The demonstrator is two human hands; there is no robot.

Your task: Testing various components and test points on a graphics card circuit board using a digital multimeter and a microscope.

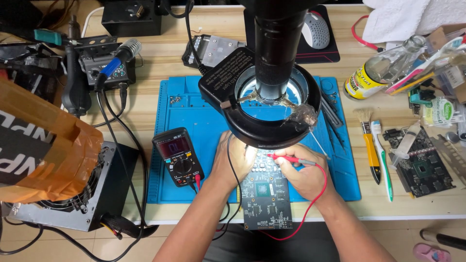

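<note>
Probing underway: right hand (303, 177) pinches slim red test probe (291, 159) onto dark green circuit board (267, 194); left hand (233, 162) closed beside it, its grip hidden; black multimeter (178, 156) switched on further left.

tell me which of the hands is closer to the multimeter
Left. The left hand rests on the circuit board just right of the multimeter; the right hand, holding the red probe, is farther right.

Light wood counter (160, 63). Blue work mat (204, 111) lies at centre. On the mat: multimeter (178, 156), left; circuit board (266, 196), front, overhanging the counter edge. Right of the mat: paintbrush (369, 145) and toothbrush (382, 160) side by side, then a second board (427, 167). Power supply (73, 204) at front left. Mouse pad (323, 53) at the back.
</note>
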